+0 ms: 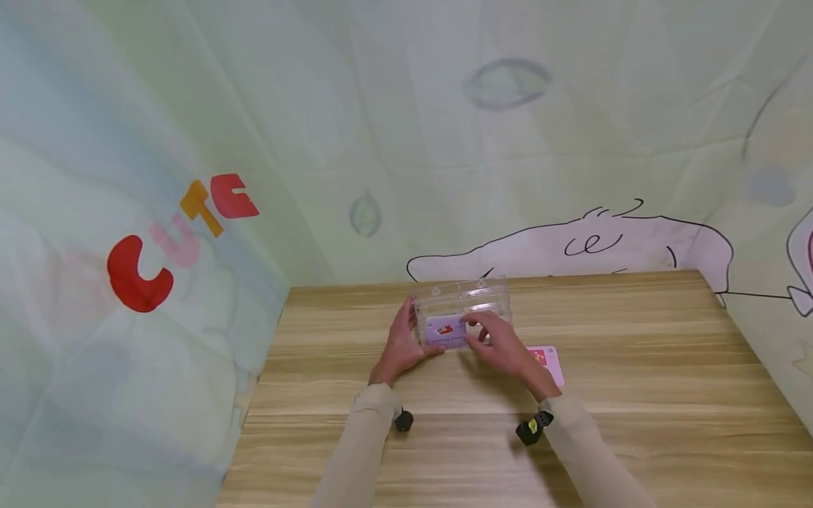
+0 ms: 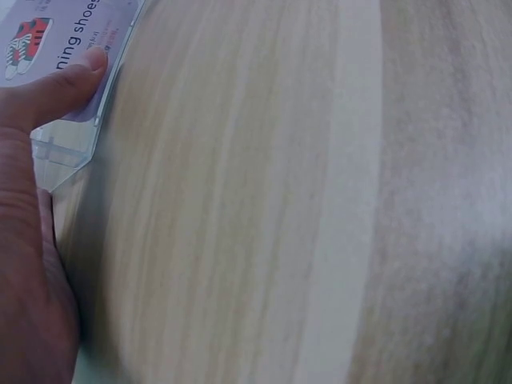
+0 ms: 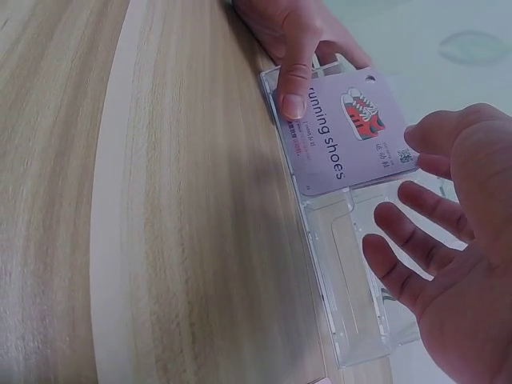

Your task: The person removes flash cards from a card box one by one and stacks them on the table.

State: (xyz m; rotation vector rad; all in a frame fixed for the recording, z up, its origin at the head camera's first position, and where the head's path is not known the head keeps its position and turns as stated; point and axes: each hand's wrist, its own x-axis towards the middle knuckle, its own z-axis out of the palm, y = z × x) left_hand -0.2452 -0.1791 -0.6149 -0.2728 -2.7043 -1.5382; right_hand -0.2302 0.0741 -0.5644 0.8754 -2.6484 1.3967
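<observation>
A clear plastic card rack [image 1: 485, 291] with stepped compartments stands tilted near the table's back edge. In its left half sits a lilac card [image 3: 352, 132] printed "running shoes" with a red sneaker. My left hand [image 1: 404, 342] grips the rack's left side, its thumb pressed on the card's lower part in both wrist views. With its fingertips at the card's upper right corner, my right hand [image 1: 500, 346] pinches the card, its other fingers spread over the rack's right half. That half of the rack shows bare plastic [image 3: 348, 272] in the right wrist view.
A pink card [image 1: 551, 363] with a red picture lies on the wooden table [image 1: 635, 353], partly under my right wrist. A printed cloth [image 1: 394, 141] hangs behind the table and along its left side.
</observation>
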